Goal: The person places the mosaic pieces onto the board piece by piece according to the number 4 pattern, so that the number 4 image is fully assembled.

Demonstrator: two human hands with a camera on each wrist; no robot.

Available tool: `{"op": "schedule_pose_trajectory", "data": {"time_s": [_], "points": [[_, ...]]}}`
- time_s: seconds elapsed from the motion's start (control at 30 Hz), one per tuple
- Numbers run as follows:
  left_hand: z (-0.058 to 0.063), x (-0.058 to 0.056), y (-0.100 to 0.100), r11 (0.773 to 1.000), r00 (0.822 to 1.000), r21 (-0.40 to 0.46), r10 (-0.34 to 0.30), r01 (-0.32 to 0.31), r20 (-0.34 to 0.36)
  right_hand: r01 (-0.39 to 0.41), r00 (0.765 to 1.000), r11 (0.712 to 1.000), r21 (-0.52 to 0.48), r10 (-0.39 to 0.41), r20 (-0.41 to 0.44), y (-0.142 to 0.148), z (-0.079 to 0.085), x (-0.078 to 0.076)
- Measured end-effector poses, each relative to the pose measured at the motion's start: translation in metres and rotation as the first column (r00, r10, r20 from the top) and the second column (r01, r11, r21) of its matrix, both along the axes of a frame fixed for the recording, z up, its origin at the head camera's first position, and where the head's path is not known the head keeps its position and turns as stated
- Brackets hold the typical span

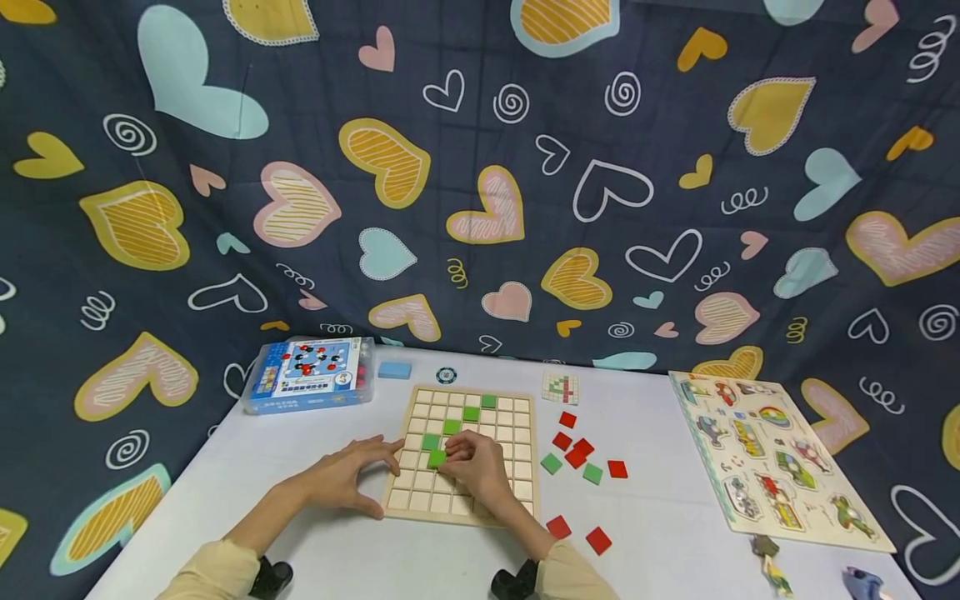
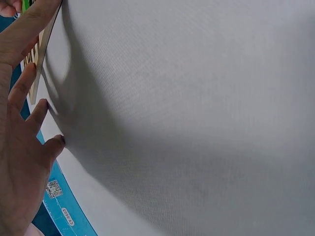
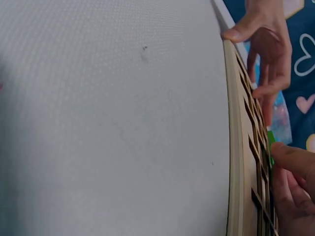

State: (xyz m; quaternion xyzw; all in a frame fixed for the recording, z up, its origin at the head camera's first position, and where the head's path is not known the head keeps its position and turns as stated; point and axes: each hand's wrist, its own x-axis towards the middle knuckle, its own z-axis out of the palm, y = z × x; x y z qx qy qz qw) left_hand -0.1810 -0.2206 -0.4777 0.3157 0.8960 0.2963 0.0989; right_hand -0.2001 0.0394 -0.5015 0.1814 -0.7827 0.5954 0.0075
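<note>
A wooden grid board (image 1: 522, 482) lies on the table. Several green square tiles, one of them a green tile (image 1: 471, 413), sit in its cells in a slanting line. My right hand (image 1: 480, 469) reaches over the board from the right and pinches a green tile (image 1: 437, 459) between thumb and fingers, at the lower end of that line. In the right wrist view, a sliver of this green tile (image 3: 271, 142) shows by the fingertips. With fingers spread, my left hand (image 1: 345, 477) touches the board's left side, its thumb at the near left corner.
Loose red tiles (image 1: 617, 469) and two loose green tiles (image 1: 551, 463) lie right of the board. Behind them is a small pattern card (image 1: 561, 388). A plastic box (image 1: 309, 375), a blue block (image 1: 394, 370) and a round chip (image 1: 446, 376) stand at the back; a picture puzzle board (image 1: 757, 467) lies far right.
</note>
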Motion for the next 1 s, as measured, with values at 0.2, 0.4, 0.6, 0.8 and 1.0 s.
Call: {"op": "schedule_pose_trajectory", "data": {"time_s": [0.2, 0.4, 0.6, 0.8, 1.0], "points": [[-0.002, 0.001, 0.000, 1.000, 1.000, 0.001, -0.001, 0.001, -0.017, -0.005, 1.000, 1.000, 0.018, 0.005, -0.020, -0.008, -0.001, 0.002], [-0.002, 0.001, 0.001, 1.000, 1.000, 0.017, -0.009, 0.010, -0.024, 0.007, 1.000, 1.000, -0.006, -0.007, -0.010, -0.016, 0.000, 0.004], [-0.001, 0.001, 0.001, 1.000, 1.000, 0.015, -0.001, 0.001, -0.021, 0.024, 0.999, 1.000, -0.001, -0.024, -0.025, -0.018, 0.000, 0.003], [-0.001, 0.000, 0.002, 1.000, 1.000, 0.012, 0.002, -0.002, -0.013, 0.009, 1.000, 0.999, -0.040, -0.009, 0.014, -0.001, 0.005, 0.005], [-0.001, 0.001, 0.001, 1.000, 1.000, 0.012, 0.006, -0.006, -0.014, -0.055, 0.988, 0.996, -0.072, 0.065, 0.137, 0.044, 0.012, 0.005]]}}
